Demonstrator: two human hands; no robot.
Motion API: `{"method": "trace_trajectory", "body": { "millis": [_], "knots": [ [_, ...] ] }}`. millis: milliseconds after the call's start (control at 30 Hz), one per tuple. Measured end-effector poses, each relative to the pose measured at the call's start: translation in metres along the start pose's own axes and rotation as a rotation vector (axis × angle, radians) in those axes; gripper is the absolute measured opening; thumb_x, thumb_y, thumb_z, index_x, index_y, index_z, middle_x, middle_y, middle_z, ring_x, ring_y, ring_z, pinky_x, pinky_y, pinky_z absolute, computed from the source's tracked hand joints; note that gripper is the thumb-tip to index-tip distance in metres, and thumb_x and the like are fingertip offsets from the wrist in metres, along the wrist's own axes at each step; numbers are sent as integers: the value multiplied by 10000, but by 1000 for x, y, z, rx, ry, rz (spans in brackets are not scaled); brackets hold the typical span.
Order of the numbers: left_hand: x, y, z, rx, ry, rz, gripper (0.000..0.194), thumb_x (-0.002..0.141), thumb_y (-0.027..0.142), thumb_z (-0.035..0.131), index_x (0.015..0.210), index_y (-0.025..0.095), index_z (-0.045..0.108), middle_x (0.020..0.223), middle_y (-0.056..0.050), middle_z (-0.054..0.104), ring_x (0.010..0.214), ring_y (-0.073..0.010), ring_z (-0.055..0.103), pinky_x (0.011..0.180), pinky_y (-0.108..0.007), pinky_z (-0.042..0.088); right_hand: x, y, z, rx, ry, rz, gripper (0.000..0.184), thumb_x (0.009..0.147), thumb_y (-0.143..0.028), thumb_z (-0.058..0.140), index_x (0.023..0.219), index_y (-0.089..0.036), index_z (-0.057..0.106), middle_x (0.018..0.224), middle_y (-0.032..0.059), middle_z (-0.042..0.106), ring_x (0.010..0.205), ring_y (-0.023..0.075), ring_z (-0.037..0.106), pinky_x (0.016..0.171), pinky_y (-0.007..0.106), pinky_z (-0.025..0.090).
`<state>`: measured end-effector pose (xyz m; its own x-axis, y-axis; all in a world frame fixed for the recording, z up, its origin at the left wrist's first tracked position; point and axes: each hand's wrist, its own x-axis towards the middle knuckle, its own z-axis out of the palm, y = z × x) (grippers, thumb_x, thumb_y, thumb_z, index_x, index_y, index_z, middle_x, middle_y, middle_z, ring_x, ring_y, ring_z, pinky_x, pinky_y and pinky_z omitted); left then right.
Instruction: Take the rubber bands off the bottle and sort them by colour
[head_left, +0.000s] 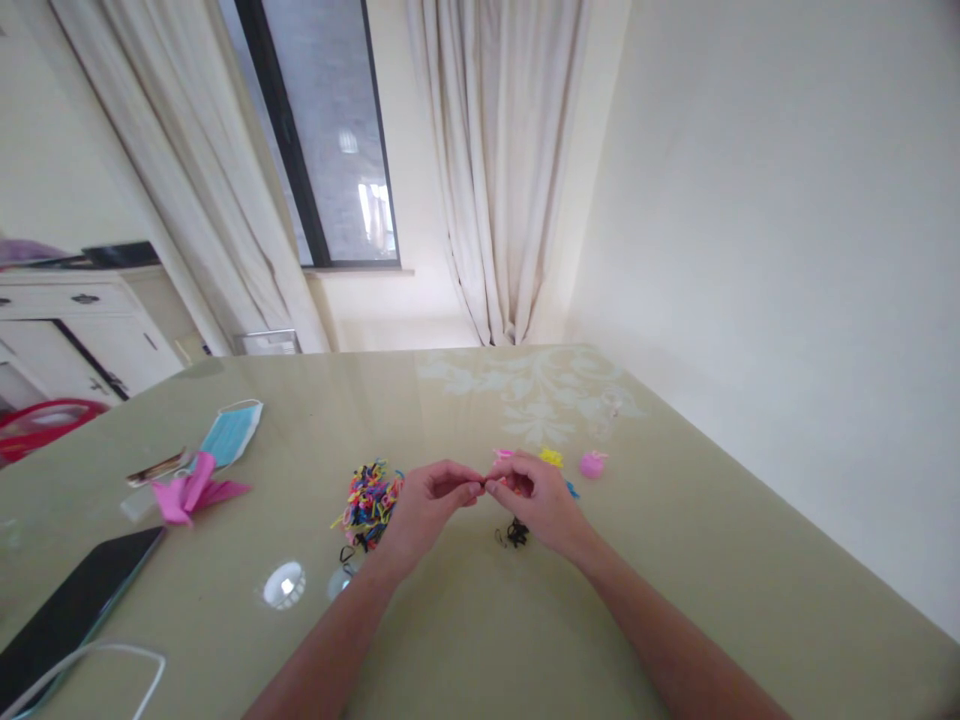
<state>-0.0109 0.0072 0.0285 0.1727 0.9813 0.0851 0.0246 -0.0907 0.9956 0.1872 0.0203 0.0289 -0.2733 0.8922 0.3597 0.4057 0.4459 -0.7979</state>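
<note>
My left hand (431, 498) and my right hand (541, 500) meet above the table, both closed in a pinch of thumb and forefinger. A tiny dark bit shows where the fingertips come together, too small to name. Beside my left hand lies a heap of mixed-colour small rubber bands (369, 503), partly hidden by that hand. A small cluster of black bands (517, 533) lies just below my right hand. Behind my right hand are yellow bands (552, 457), a bit of blue (572, 490) and some pink, partly covered. A pink bundle (592, 464) sits farther right.
On the left of the glossy table (480, 640) lie a pink folded-paper shape (196, 490), a blue face mask (231, 434), a dark tablet-like device (82, 610) and a white cable (112, 647). A clear round disc (284, 585) lies nearer. A wall (787, 250) runs along the right.
</note>
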Motion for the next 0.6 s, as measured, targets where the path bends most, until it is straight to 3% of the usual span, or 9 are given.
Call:
{"method": "trace_trajectory", "body": {
  "millis": [200, 267, 367, 467, 600],
  "knots": [
    [3, 2, -7, 169, -6, 9, 280, 805, 374, 756, 1007, 180, 776, 948, -79, 814, 867, -228, 755, 821, -333, 590, 2, 0, -9, 210, -21, 88, 293, 843, -474, 753, 831, -182, 773, 654, -9, 588, 606, 134, 491, 588, 278, 394],
    [4, 0, -20, 390, 83, 26, 277, 857, 354, 701, 1072, 189, 761, 1015, -87, 804, 902, -241, 750, 849, -358, 583, 4, -4, -21, 360, -28, 138, 309, 819, -497, 783, 837, -189, 783, 708, 11, 651, 657, 153, 555, 632, 290, 441],
    [4, -5, -44, 988, 272, 32, 229, 900, 239, 633, 1074, 185, 772, 1163, -124, 751, 1070, -279, 700, 1023, -426, 504, 5, -10, -43, 504, 10, 148, 255, 797, -455, 831, 799, -204, 792, 733, 13, 679, 712, 161, 587, 697, 299, 462],
    [4, -10, -61, 1276, 219, -81, 263, 878, 221, 671, 1115, 163, 768, 1215, -152, 715, 1139, -318, 670, 1036, -435, 484, 5, -12, -59, 583, 82, 129, 228, 779, -420, 859, 734, -210, 783, 682, -5, 654, 669, 140, 545, 681, 290, 430],
    [6, -13, -65, 1318, 136, -150, 208, 937, 218, 578, 978, 199, 780, 1084, -107, 742, 1030, -269, 701, 930, -369, 510, 4, -15, -66, 669, 115, 118, 258, 717, -433, 897, 679, -213, 768, 636, -24, 605, 634, 125, 498, 649, 284, 400]
  ]
}}
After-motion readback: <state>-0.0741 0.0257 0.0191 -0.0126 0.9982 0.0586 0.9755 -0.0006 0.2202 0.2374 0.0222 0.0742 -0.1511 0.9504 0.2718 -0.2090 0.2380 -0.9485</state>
